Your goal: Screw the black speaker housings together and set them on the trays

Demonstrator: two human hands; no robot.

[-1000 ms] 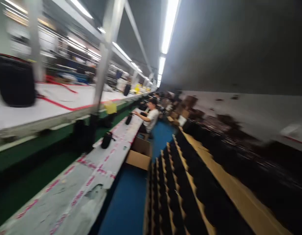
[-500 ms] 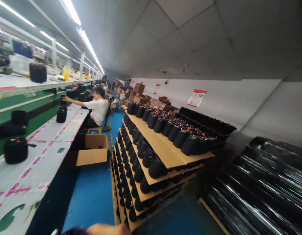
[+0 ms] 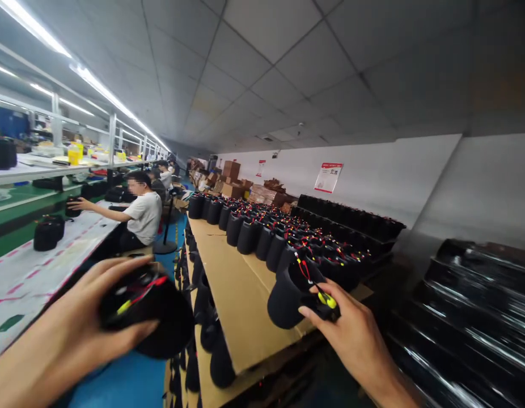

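My left hand (image 3: 81,317) is wrapped round a black cylindrical housing (image 3: 169,317), held tilted over the gap between the bench and the stack. A red wire and a yellow tip show in its open top. On the right, my right hand (image 3: 351,323) pinches the near rim of another black cylindrical housing (image 3: 283,300), thumb outside and fingers over the edge. Red wires rise from its opening, and yellow-tipped leads lie by my fingers. This housing is at the front corner of the cardboard sheet (image 3: 228,300); whether its base touches the sheet I cannot tell.
Rows of similar wired housings (image 3: 249,235) fill the sheet's far side, with more layers stacked below. Film-wrapped black goods (image 3: 466,317) stand at the right. A covered bench (image 3: 71,249) runs along the left, where a seated person (image 3: 145,218) reaches across it. Cartons (image 3: 232,170) are piled behind.
Both hands have come into view, each on a black housing; before, only part of one hand showed at the bottom edge. The camera view has shifted, and the stack appears nearer.
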